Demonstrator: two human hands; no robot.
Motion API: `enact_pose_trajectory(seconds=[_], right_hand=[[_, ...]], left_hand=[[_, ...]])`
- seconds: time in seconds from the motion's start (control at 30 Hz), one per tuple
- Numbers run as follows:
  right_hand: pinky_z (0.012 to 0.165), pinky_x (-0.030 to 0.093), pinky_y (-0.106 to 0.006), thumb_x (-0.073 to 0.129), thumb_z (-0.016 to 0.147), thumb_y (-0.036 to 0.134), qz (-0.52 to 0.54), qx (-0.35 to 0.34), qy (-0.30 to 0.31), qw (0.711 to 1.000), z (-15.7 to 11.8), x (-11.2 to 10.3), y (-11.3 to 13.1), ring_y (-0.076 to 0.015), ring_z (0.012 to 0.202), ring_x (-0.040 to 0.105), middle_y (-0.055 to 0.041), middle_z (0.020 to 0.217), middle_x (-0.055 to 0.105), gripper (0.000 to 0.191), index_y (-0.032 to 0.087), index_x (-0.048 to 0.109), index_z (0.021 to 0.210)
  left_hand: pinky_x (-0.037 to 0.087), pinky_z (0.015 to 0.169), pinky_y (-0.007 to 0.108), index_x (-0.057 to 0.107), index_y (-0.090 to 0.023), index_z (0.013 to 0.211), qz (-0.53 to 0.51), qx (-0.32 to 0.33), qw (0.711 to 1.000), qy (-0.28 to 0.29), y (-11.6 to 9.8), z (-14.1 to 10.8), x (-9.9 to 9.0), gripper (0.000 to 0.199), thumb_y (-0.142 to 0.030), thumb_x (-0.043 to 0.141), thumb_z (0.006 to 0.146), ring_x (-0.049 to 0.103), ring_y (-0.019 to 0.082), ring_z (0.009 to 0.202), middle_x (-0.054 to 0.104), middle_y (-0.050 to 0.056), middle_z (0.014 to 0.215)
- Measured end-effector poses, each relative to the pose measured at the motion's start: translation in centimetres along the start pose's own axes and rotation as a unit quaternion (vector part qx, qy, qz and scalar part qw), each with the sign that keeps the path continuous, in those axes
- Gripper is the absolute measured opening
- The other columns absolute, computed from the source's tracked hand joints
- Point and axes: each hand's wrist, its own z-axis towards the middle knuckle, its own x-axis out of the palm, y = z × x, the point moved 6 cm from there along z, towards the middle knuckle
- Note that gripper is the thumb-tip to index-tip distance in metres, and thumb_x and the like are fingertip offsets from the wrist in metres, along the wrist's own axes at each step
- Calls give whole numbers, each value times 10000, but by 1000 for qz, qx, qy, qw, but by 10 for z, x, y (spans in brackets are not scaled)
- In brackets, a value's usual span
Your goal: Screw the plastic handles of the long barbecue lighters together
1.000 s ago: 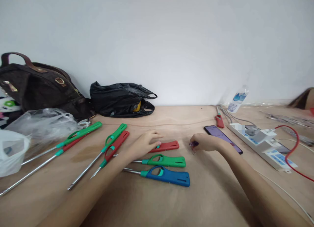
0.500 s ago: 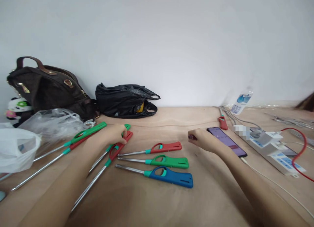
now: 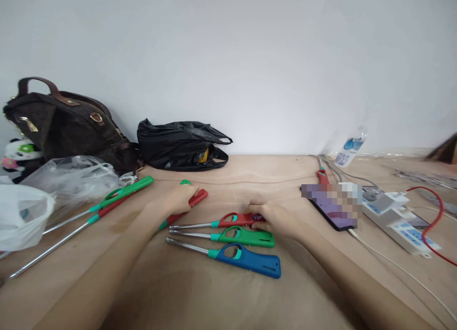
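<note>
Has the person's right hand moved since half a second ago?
Yes. The right hand has moved left, farther from the phone, and is now at the handle end of a red lighter.

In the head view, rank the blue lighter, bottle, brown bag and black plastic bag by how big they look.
1. Brown bag
2. Black plastic bag
3. Blue lighter
4. Bottle
The lighter is nearer the camera than the bottle, which enlarges it.

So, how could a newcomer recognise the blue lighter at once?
From the black plastic bag by the wall, come down the picture to three lighters, tips pointing left. The blue lighter is nearest; its handle is blue, unlike the green lighter and red lighter beyond.
</note>
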Motion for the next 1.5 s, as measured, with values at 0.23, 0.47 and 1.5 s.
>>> enact_pose_trajectory(seconds=[0.23, 0.47, 1.5], right_hand=[[718, 463, -295, 600, 867, 241, 42, 5, -41, 998, -4, -14, 2, -184, 815, 603, -58, 983, 605, 150, 197, 653, 1000], [690, 443, -297, 437, 963, 349, 96, 18, -308, 946, -17, -57, 2, -163, 738, 537, -40, 835, 535, 247, 196, 546, 802], [451, 393, -250, 715, 716, 461, 367, 55, -335, 866, 19, -44, -21, -114, 494, 498, 34, 643, 559, 349, 223, 466, 769]], left_hand=[[403, 660, 279, 568, -204, 840, -34, 125, 991, -23, -59, -1, 3, 68, -189, 545, 777, 596, 218, 798, 653, 20, 866], [448, 798, 301, 585, -183, 885, -135, 220, 964, -63, -99, 2, 22, 110, -130, 555, 793, 581, 226, 949, 633, 41, 970], [456, 845, 331, 636, -174, 940, -183, 264, 942, -95, -99, 2, 30, 204, -53, 571, 789, 561, 233, 995, 602, 58, 986]])
